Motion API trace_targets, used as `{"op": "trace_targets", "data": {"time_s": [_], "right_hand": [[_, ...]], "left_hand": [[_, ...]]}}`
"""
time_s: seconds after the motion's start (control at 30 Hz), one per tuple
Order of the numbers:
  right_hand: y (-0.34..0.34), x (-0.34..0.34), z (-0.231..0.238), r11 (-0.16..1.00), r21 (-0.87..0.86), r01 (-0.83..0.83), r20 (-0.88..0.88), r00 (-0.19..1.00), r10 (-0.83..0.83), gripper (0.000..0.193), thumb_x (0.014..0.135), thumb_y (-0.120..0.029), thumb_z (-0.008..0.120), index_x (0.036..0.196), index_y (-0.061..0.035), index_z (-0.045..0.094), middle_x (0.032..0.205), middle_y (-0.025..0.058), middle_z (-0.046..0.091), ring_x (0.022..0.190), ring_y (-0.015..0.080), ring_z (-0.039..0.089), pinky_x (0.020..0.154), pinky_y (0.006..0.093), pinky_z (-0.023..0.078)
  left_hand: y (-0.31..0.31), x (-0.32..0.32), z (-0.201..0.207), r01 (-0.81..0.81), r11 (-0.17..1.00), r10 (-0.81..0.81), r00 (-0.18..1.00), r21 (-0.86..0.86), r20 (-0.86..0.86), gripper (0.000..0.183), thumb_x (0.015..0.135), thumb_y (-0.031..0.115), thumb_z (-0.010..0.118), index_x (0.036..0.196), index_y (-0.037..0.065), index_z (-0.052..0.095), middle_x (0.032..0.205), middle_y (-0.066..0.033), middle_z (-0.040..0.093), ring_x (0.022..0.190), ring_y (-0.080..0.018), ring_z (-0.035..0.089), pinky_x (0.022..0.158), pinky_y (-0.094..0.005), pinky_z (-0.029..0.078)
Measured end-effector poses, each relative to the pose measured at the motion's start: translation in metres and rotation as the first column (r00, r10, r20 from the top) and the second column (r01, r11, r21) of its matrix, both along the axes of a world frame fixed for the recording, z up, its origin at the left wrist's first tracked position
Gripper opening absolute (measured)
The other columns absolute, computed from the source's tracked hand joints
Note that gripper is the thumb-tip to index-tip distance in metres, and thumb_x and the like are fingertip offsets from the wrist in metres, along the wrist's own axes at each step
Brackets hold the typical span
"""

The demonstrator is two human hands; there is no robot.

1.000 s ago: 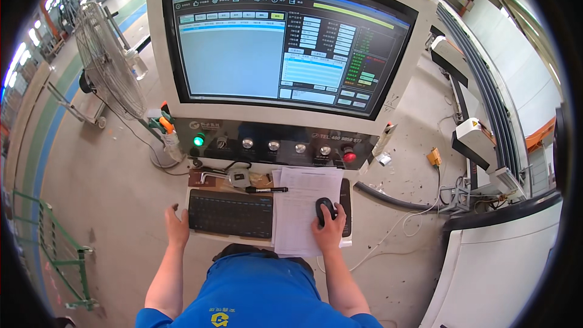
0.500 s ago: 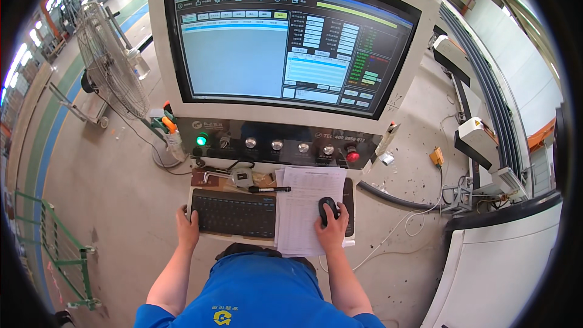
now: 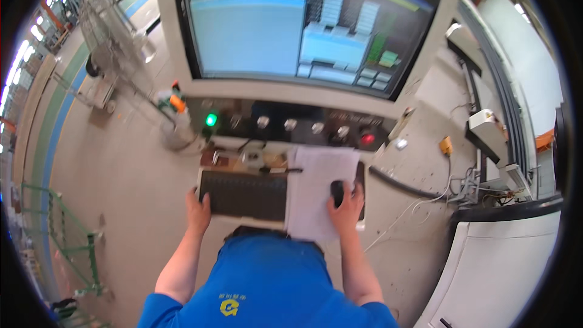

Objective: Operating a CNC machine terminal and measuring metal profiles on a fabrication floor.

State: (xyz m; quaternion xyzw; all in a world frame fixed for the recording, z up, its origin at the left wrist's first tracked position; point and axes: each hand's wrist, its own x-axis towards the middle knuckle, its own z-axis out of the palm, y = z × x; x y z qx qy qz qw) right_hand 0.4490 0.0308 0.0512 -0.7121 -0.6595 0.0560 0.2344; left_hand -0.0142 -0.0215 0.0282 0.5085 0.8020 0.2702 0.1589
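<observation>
My right hand (image 3: 347,211) is curled over a black computer mouse (image 3: 337,191), which sits on white printed sheets (image 3: 313,206). The sheets cover the right part of a black keyboard (image 3: 243,195), and its far right end shows beyond them. At the left edge of the keyboard shelf (image 3: 244,220), my left hand (image 3: 198,211) grips the rim, thumb on the near side and fingers partly hidden outside it. Behind the keyboard lie a black marker pen (image 3: 280,170), a tape measure (image 3: 252,158) and a bent hex key (image 3: 221,158). A large lit monitor (image 3: 249,36) stands above.
Below the monitor, a button panel carries a green lamp (image 3: 211,119), several silver knobs and a red stop button (image 3: 367,138). A standing fan (image 3: 106,24) is at left, a green metal rack (image 3: 64,237) lower left. White machinery (image 3: 504,267), cables and a yellow plug (image 3: 446,146) lie right.
The view has shifted and blurred, so the console sits higher and further right in the picture. Both hands keep their places on the shelf edge and the mouse.
</observation>
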Motion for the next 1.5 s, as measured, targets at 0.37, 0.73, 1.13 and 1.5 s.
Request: {"op": "trace_targets", "data": {"time_s": [0.37, 0.73, 1.13, 1.5], "right_hand": [[0.025, 0.005, -0.019, 0.985, 0.153, -0.074, 0.013, 0.997, 0.073, 0.068, 0.084, -0.024, 0.075, 0.147, -0.011, 0.053, 0.151, 0.0221, 0.045, 0.128, 0.0386, 0.052, 0.11, 0.0518, 0.039], [0.009, 0.003, -0.01, 0.993, 0.095, -0.069, -0.011, 0.997, 0.07, 0.069, 0.079, -0.023, 0.076, 0.144, -0.0099, 0.055, 0.148, 0.0253, 0.045, 0.129, 0.0413, 0.049, 0.111, 0.0533, 0.036], [0.004, -0.005, -0.002, 0.992, 0.106, -0.063, -0.018, 0.998, 0.066, 0.064, 0.08, -0.021, 0.076, 0.141, -0.0114, 0.057, 0.148, 0.0238, 0.046, 0.129, 0.0413, 0.049, 0.111, 0.0535, 0.036], [0.02, 0.014, -0.01, 0.976, 0.194, -0.095, 0.058, 0.995, 0.085, 0.063, 0.083, -0.021, 0.075, 0.144, -0.0114, 0.06, 0.145, 0.0273, 0.049, 0.122, 0.043, 0.056, 0.107, 0.0525, 0.043]], "left_hand": [[0.053, 0.129, 0.053, 0.689, 0.719, -0.677, 0.663, -0.094, -0.319, 0.058, 0.092, 0.04, 0.07, 0.145, 0.019, 0.059, 0.158, -0.0169, 0.041, 0.139, -0.0443, 0.044, 0.12, -0.0578, 0.029], [0.052, 0.156, 0.06, 0.748, 0.648, -0.736, 0.57, -0.14, -0.365, 0.058, 0.093, 0.05, 0.067, 0.147, 0.03, 0.059, 0.165, -0.0181, 0.032, 0.14, -0.0471, 0.04, 0.12, -0.0636, 0.026], [0.046, 0.152, 0.063, 0.729, 0.644, -0.76, 0.573, -0.233, -0.308, 0.059, 0.097, 0.052, 0.062, 0.152, 0.029, 0.054, 0.165, -0.0192, 0.029, 0.142, -0.0461, 0.038, 0.122, -0.0621, 0.023], [0.026, 0.111, 0.057, 0.589, 0.787, -0.614, 0.714, -0.183, -0.337, 0.071, 0.094, 0.048, 0.067, 0.152, 0.009, 0.051, 0.16, -0.0221, 0.038, 0.139, -0.0447, 0.04, 0.119, -0.0569, 0.028]]}}
